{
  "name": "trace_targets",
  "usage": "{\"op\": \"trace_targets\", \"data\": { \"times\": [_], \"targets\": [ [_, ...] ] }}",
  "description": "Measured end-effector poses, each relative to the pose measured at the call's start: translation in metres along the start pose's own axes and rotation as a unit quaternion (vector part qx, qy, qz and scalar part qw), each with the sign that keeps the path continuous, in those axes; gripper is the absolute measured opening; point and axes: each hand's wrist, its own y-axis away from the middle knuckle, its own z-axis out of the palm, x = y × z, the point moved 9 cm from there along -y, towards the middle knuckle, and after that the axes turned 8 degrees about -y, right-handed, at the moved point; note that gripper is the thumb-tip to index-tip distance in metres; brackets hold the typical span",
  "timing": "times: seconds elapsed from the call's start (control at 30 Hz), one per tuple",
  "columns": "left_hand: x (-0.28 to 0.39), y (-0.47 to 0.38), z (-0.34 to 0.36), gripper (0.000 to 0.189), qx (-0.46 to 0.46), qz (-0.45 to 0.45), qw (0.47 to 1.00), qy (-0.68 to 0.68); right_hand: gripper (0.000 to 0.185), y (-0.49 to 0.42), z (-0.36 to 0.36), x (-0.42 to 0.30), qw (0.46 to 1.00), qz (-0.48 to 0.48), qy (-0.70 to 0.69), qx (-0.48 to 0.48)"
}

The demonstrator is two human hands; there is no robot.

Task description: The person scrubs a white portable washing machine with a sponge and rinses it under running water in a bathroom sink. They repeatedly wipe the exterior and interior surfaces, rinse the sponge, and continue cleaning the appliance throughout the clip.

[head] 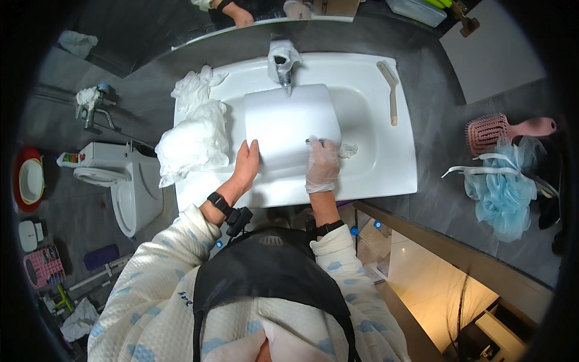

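Observation:
A smooth white rounded panel (pixel 289 120) lies over the basin of the white sink (pixel 375 174), its far edge under the faucet (pixel 285 74), which has white wrapping on top. My bare left hand (pixel 246 165) rests against the panel's left edge, fingers nearly straight. On the near right part of the panel is my right hand (pixel 322 163), in a clear plastic glove, its fingers curled at a small dark metallic item (pixel 312 140) that I cannot identify. Whether it grips this item is unclear. A crumpled white scrap (pixel 348 150) sits in the basin beside the glove.
White plastic bags (pixel 196 140) lie on the sink's left rim. A brush with a beige handle (pixel 392 106) rests on the right rim. On the grey counter at right are a pink hairbrush (pixel 488 131) and a blue mesh bath puff (pixel 500 194). A toilet (pixel 124 194) stands at left.

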Motion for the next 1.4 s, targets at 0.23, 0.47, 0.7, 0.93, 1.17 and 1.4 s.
{"op": "trace_targets", "data": {
  "times": [0.23, 0.47, 0.7, 0.93, 1.17, 1.4],
  "targets": [
    [-0.003, 0.002, -0.005, 0.039, 0.029, 0.002, 0.999, 0.016, 0.005, -0.003, -0.011, -0.005, 0.994, 0.048, -0.022, 0.094],
    [-0.006, 0.003, -0.004, 0.041, 0.007, -0.007, 1.0, 0.013, 0.009, 0.008, 0.006, 0.019, 0.979, 0.199, -0.027, 0.023],
    [-0.004, 0.002, -0.009, 0.037, 0.01, -0.009, 1.0, 0.0, 0.003, 0.044, -0.002, 0.052, 0.945, 0.306, -0.037, 0.106],
    [-0.014, -0.004, 0.001, 0.036, -0.034, 0.008, 0.999, 0.017, 0.009, 0.03, 0.012, 0.046, 0.965, 0.24, -0.035, 0.096],
    [-0.011, -0.002, -0.004, 0.043, -0.122, -0.016, 0.982, 0.142, 0.004, -0.026, 0.056, 0.017, 0.985, 0.005, -0.026, -0.17],
    [0.0, 0.003, 0.006, 0.041, -0.202, -0.047, 0.924, 0.321, 0.026, -0.035, 0.106, -0.052, 0.975, -0.073, 0.007, -0.21]
  ]
}}
